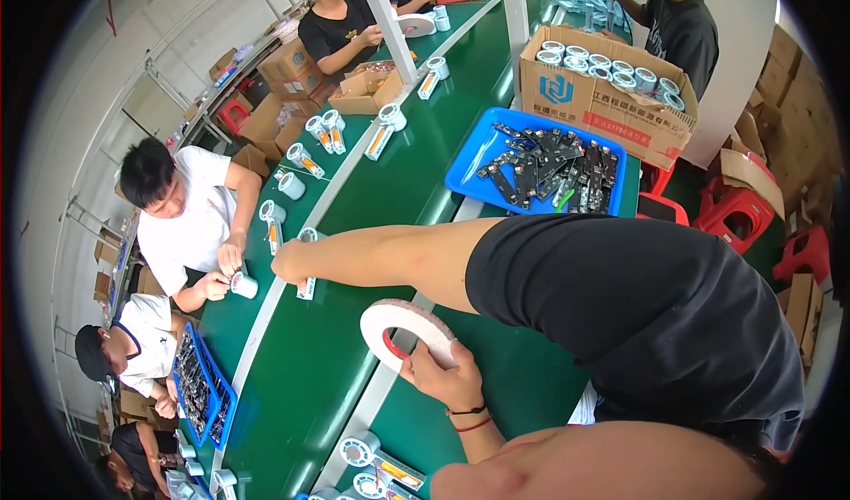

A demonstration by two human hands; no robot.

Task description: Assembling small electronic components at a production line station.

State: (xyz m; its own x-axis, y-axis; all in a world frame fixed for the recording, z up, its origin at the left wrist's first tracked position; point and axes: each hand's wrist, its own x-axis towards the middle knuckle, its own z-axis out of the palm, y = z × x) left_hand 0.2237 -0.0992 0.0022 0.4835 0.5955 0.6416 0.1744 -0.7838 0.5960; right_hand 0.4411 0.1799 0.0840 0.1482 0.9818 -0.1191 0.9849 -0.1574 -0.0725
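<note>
My left hand is closed round a roll of whitish tape with a red inner core, held upright above the near side of the green bench. My right arm reaches across to the far part of the green conveyor belt. There my right hand is curled over a light-blue cylinder part with a flat orange-and-white strip. Its fingertips are mostly hidden. Similar cylinder parts lie close to the bottom edge, below my left hand.
A blue tray of black circuit strips stands beyond my right arm, by a cardboard box of light-blue cylinders. Across the belt, a person in white handles another cylinder. More cylinder parts line the belt; red stools stand at right.
</note>
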